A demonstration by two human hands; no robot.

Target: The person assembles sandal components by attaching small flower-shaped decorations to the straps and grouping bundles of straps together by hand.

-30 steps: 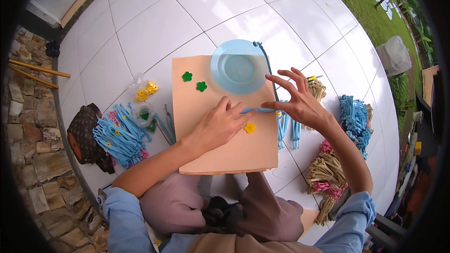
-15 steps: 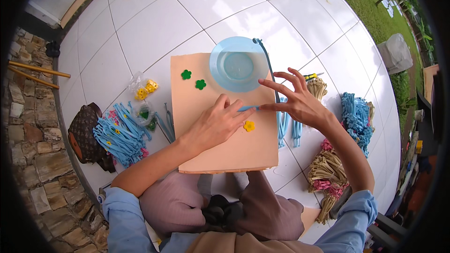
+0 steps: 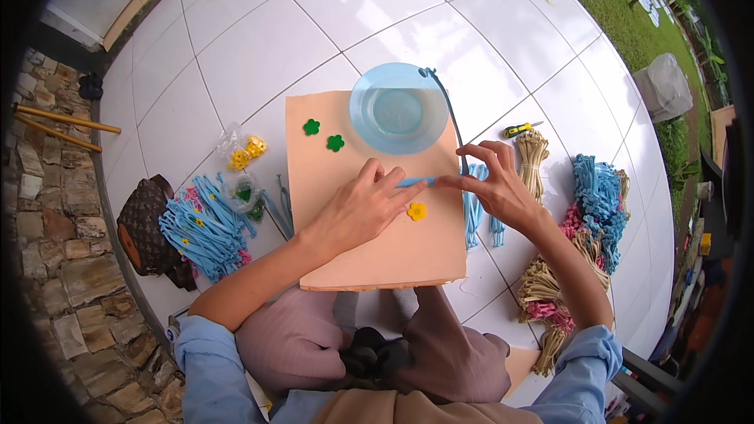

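Observation:
A light-blue strip of cord (image 3: pixel 414 182) lies flat across the peach board (image 3: pixel 377 259). My left hand (image 3: pixel 363 206) presses and pinches its near end, fingers bent and close together. At its other end is my right hand (image 3: pixel 503 188), thumb touching the strip and index finger curled against a darker blue cord (image 3: pixel 451 106). That cord rises along the edge of a clear blue bowl (image 3: pixel 363 122) and ends in a small knot. Whether the two lengths are one cord is hidden by my fingers. A yellow flower piece (image 3: pixel 417 211) lies just below my left fingertips.
Two green flower pieces (image 3: pixel 335 143) sit on the board. Left are a pile of blue cords (image 3: pixel 203 228), bagged yellow flowers (image 3: pixel 250 149) and a brown bag (image 3: pixel 148 224). Right are a screwdriver (image 3: pixel 520 129), beige bundles (image 3: pixel 532 159) and blue bundles (image 3: pixel 597 196).
My right hand has drawn its spread fingers in, and the index finger now curls to the cord. The knotted cord end has shifted slightly left. My left hand has stayed in place.

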